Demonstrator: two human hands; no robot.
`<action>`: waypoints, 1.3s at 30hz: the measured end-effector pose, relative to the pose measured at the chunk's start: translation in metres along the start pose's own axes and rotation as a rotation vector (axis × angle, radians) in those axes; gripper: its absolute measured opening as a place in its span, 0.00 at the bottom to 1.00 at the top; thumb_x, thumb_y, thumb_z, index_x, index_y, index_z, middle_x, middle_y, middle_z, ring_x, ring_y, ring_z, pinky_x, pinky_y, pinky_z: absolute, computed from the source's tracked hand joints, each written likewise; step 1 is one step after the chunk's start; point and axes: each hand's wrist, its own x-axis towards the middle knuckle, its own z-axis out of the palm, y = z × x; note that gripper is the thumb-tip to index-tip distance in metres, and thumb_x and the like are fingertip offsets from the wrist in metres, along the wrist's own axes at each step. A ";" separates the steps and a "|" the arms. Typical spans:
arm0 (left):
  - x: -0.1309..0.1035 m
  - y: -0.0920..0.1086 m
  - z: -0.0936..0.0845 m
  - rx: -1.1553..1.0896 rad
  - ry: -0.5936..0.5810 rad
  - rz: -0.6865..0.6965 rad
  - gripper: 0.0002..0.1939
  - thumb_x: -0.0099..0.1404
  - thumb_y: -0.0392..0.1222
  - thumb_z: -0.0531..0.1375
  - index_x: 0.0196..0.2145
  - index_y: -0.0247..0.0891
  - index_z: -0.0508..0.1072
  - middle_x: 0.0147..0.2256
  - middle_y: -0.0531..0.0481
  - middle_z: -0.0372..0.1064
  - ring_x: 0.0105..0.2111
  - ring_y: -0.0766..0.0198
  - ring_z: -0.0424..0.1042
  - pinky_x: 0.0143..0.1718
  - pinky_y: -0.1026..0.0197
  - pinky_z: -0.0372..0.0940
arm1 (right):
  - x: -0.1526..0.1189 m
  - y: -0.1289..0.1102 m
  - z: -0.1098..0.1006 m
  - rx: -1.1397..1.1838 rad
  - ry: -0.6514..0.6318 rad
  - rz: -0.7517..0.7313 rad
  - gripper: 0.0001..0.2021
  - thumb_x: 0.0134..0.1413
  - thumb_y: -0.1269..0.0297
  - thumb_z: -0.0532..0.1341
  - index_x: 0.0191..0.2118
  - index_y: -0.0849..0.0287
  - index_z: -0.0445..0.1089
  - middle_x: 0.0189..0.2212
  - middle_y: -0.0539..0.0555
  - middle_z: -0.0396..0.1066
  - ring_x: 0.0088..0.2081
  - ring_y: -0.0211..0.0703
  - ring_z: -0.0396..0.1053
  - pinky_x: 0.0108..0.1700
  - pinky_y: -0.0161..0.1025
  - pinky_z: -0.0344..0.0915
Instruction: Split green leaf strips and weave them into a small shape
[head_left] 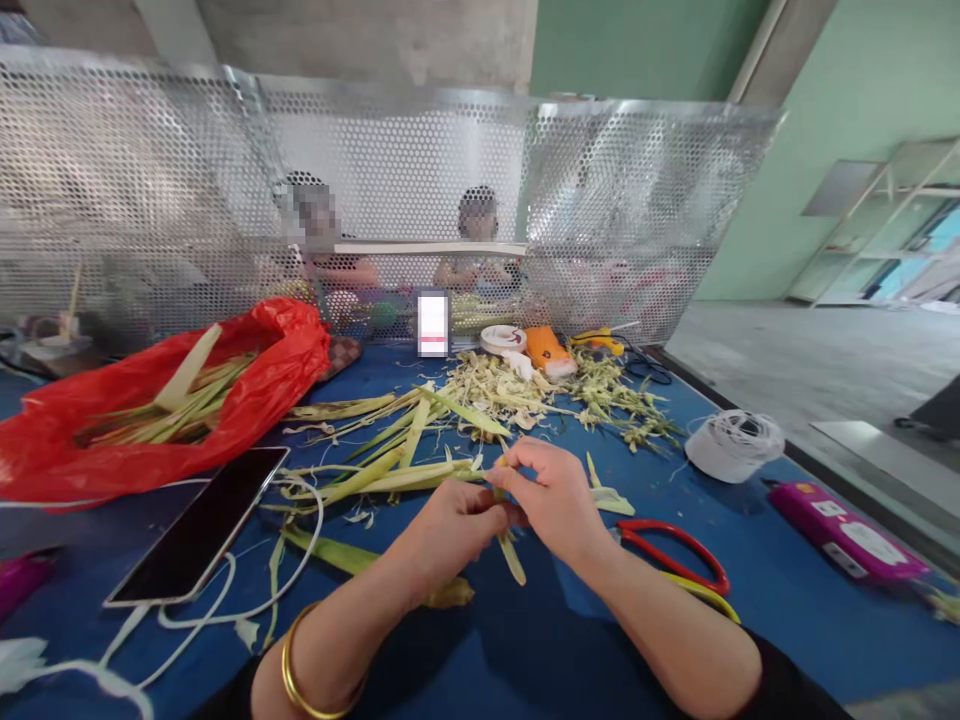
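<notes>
Fingertips pinched, my left hand [459, 515] and my right hand [553, 488] meet over the middle of the blue table. Between them is a narrow strip of corn husk [513, 560], its pale end hanging below the fingers. Just where the fingers press on the strip is partly hidden. Longer green-yellow husks [375, 478] lie spread to the left of my hands, and a darker husk [337, 552] passes under my left forearm. Red-handled scissors [679, 545], with one yellow handle, rest beside my right forearm.
Husk scraps [502, 390] are heaped beyond my hands. At left are a red plastic bag [259, 400] of husks, a dark-screened tablet [199, 530] and a white cable [319, 530]. White string [735, 447] and a purple box [847, 530] lie right. Two people sit behind the perforated metal screen [622, 190].
</notes>
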 end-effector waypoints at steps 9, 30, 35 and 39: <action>0.001 -0.003 0.000 -0.189 -0.059 0.027 0.18 0.57 0.55 0.58 0.24 0.36 0.70 0.13 0.62 0.47 0.15 0.73 0.46 0.21 0.66 0.48 | 0.004 0.001 -0.003 0.050 0.060 -0.078 0.10 0.53 0.64 0.59 0.22 0.57 0.70 0.26 0.51 0.71 0.33 0.41 0.68 0.39 0.36 0.61; -0.001 0.003 -0.002 -0.192 -0.065 0.067 0.16 0.57 0.50 0.59 0.20 0.35 0.71 0.15 0.52 0.69 0.17 0.70 0.63 0.26 0.65 0.57 | 0.005 0.009 0.005 0.610 0.008 0.427 0.14 0.40 0.56 0.66 0.19 0.61 0.68 0.12 0.44 0.57 0.16 0.30 0.52 0.20 0.32 0.48; -0.002 0.000 -0.001 -0.124 -0.071 0.100 0.18 0.60 0.48 0.57 0.17 0.35 0.71 0.16 0.51 0.69 0.19 0.70 0.59 0.27 0.64 0.55 | 0.004 0.011 0.009 0.635 0.016 0.433 0.13 0.39 0.57 0.66 0.19 0.62 0.69 0.12 0.44 0.58 0.16 0.30 0.52 0.19 0.31 0.48; -0.001 0.000 -0.002 -0.238 0.043 0.050 0.17 0.58 0.53 0.59 0.24 0.36 0.76 0.17 0.51 0.70 0.20 0.68 0.60 0.28 0.64 0.56 | 0.009 0.012 0.000 0.589 0.069 0.316 0.13 0.46 0.55 0.64 0.25 0.61 0.72 0.15 0.46 0.63 0.18 0.33 0.57 0.23 0.33 0.55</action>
